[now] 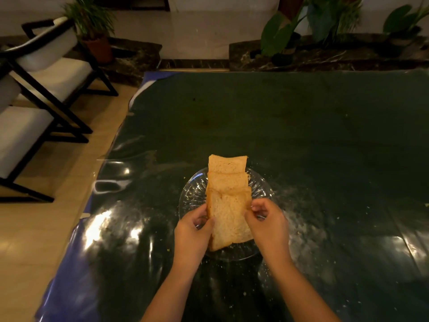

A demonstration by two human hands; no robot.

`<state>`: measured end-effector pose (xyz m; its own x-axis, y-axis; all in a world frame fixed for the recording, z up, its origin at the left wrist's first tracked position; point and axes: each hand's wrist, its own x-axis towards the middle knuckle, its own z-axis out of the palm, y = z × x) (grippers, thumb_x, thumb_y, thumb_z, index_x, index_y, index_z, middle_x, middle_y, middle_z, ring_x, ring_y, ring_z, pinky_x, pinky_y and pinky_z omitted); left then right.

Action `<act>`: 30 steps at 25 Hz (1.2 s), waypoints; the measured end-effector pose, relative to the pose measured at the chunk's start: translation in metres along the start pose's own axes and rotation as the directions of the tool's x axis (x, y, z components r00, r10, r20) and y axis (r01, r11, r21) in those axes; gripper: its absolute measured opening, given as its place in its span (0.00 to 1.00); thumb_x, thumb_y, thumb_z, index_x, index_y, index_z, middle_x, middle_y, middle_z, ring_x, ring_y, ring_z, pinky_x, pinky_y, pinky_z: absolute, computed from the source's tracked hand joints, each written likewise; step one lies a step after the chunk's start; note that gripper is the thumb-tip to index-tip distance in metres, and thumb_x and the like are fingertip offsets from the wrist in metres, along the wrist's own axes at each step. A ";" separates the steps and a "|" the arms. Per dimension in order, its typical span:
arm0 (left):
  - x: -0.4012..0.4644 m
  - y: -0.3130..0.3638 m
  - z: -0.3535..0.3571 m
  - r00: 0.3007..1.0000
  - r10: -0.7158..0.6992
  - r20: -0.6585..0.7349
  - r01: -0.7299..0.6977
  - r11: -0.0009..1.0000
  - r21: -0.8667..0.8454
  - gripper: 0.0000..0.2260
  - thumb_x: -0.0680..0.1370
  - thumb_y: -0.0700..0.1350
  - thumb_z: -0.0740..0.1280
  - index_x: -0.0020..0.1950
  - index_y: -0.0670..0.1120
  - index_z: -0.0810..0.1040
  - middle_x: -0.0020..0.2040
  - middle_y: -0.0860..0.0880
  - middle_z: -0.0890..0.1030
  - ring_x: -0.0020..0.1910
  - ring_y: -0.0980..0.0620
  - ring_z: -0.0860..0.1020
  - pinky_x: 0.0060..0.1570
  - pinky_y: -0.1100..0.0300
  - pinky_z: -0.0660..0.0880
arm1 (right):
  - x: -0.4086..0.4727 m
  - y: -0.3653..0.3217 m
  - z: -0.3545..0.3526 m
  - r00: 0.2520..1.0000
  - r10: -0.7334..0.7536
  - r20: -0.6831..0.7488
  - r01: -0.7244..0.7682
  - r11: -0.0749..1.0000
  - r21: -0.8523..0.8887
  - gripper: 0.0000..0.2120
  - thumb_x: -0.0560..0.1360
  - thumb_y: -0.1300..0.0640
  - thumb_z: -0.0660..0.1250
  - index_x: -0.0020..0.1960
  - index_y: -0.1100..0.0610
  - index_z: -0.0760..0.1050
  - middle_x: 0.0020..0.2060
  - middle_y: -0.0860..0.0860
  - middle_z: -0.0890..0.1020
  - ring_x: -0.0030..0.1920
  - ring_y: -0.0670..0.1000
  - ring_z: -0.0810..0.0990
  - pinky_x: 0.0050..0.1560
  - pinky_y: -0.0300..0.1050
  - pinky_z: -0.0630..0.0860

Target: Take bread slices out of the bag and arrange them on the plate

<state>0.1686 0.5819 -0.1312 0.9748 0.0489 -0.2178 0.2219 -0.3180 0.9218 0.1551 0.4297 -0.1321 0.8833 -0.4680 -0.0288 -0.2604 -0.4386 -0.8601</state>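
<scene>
**Two bare forearms, nothing worn**

From my remote seat I see only two hands and their forearms coming in from the bottom edge. My left hand (193, 231) is bare: no glove, no ring that I can make out, no watch or band at the wrist behind it. My right hand (269, 225) is the same, uncovered from the fingertips back past the wrist. Both forearms run bare all the way down to the frame edge, so no sleeve or cuff shows anywhere behind either hand. The nails look short and unpainted, though the dim warm light leaves finer detail unclear.
</scene>
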 end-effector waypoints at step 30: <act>0.014 -0.036 0.007 0.999 -0.010 -0.035 0.012 0.998 0.070 0.15 0.72 0.33 0.67 0.58 0.42 0.78 0.48 0.56 0.78 0.36 0.77 0.74 0.38 0.83 0.69 | -0.006 0.025 0.008 0.989 0.089 0.120 -0.071 0.987 -0.147 0.10 0.72 0.60 0.66 0.52 0.56 0.79 0.44 0.54 0.85 0.44 0.53 0.82 0.44 0.46 0.77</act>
<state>0.1738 0.5869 -0.1695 0.9729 0.0854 -0.2151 0.2313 -0.3826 0.8945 0.1465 0.4274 -0.1579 0.8970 -0.4098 -0.1660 -0.3770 -0.5127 -0.7714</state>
